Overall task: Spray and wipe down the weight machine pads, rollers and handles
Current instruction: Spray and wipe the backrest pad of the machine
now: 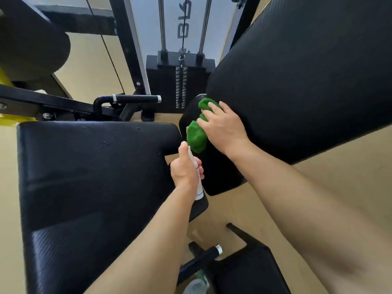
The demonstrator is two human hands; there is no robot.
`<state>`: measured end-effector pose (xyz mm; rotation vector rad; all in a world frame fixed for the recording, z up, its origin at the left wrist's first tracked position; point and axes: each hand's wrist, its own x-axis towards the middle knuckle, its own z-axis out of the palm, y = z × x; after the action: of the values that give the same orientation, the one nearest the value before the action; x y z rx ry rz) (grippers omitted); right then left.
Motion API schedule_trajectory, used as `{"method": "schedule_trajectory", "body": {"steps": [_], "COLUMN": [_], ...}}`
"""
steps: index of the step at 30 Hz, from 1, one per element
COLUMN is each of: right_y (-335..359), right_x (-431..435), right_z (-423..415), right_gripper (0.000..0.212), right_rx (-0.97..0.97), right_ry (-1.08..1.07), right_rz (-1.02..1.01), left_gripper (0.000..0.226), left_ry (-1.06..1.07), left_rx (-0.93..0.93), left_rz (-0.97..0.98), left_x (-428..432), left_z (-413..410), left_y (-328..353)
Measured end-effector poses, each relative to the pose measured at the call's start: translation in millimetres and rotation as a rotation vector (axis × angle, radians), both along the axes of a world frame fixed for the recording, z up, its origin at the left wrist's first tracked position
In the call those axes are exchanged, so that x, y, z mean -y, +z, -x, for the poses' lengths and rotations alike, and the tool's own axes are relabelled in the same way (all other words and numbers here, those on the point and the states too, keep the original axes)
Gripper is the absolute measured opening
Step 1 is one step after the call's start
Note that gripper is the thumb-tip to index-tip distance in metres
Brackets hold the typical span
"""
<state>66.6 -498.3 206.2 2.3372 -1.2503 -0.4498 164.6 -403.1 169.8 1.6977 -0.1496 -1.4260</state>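
Right hand (223, 128) presses green cloth (196, 137) against roller pad (212, 172); left hand (185, 168) grips spray bottle (196, 172). Bunched cloth could miss the edges.

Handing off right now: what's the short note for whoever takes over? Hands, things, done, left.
Left hand: grips the spray bottle, next to the seat pad.
Right hand: presses the green cloth on the small pad by the big pad.
Done: the small pad's wipe is under way. Nothing shows which other parts are already clean.
Left: probably the seat pad, big pad, roller and handle.
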Motion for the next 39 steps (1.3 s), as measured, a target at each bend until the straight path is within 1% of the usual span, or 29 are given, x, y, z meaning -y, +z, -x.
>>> {"method": "schedule_trajectory", "body": {"steps": [1, 2, 5, 7, 9, 12, 14, 15, 17, 19, 22, 24, 27, 29, 31, 33, 36, 38, 39], "right_y": [-1, -7, -22, -16, -8, 3, 6, 6, 2, -2, 1, -6, -20, -27, -28, -21, -2, 22, 37], "right_x": [7, 7, -38, -83, -117, -126, -110, -97, -61, -12, 49, 58, 23, -18, -61, -96, -131, -142, -140], "right_z": [-9, -12, 5, 29, 48, 58, 52, 43, 20, -9, -47, -55, -36, -12, 11, 27, 37, 38, 37], "right_gripper": [0.032, 0.035, 0.049, 0.049, 0.044, 0.050, 0.049, 0.050, 0.052, 0.049, 0.046, 0.047, 0.051, 0.050, 0.047, 0.048, 0.054, 0.059, 0.057], "right_rx": [-0.078, -0.145, -0.162, -0.160, -0.155, -0.168, -0.192, -0.196, -0.212, -0.205, -0.186, -0.174, -0.149, -0.084, -0.035, -0.012, -0.027, 0.035, 0.104], "right_ry": [-0.012, -0.013, -0.014, -0.023, -0.014, -0.002, 0.019, 0.026, 0.028, 0.040, -0.015, -0.068, -0.121, -0.082, -0.068, -0.109, -0.163, -0.193, -0.205], "right_rz": [-0.024, -0.022, -0.074, -0.115, -0.211, -0.282, -0.292, -0.261, -0.137, -0.042, -0.037, -0.016, -0.020, -0.012, -0.047, -0.116, -0.261, -0.334, -0.337], "left_gripper": [0.069, 0.069, 0.069, 0.068, 0.067, 0.065, 0.065, 0.065, 0.064, 0.064, 0.064, 0.064, 0.065, 0.066, 0.067, 0.067, 0.065, 0.065, 0.065], "left_ry": [0.020, 0.032, 0.040, 0.062, 0.092, 0.083, 0.064, 0.059, 0.042, 0.031, 0.036, 0.042, 0.054, 0.068, 0.082, 0.072, 0.052, 0.005, -0.028], "left_rx": [0.001, -0.004, -0.026, -0.042, -0.040, -0.044, -0.035, -0.024, 0.017, 0.067, 0.113, 0.123, 0.128, 0.127, 0.120, 0.131, 0.119, 0.074, 0.047], "left_rz": [-0.005, -0.005, -0.012, -0.019, -0.047, -0.044, -0.005, 0.018, 0.073, 0.136, 0.204, 0.207, 0.185, 0.164, 0.149, 0.142, 0.134, 0.125, 0.127], "left_x": [3, 7, 14, 13, 11, 5, 5, 7, 15, 24, 32, 33, 32, 28, 23, 18, 11, 12, 14], "left_z": [-2, -4, -9, -10, -6, 6, 11, 10, 5, -1, -4, -6, -10, -13, -14, -13, -10, -10, -10], "left_y": [-1, -1, 2, 6, 10, 12, 12, 11, 9, 8, 7, 5, 4, 4, 6, 10, 16, 21, 24]}}
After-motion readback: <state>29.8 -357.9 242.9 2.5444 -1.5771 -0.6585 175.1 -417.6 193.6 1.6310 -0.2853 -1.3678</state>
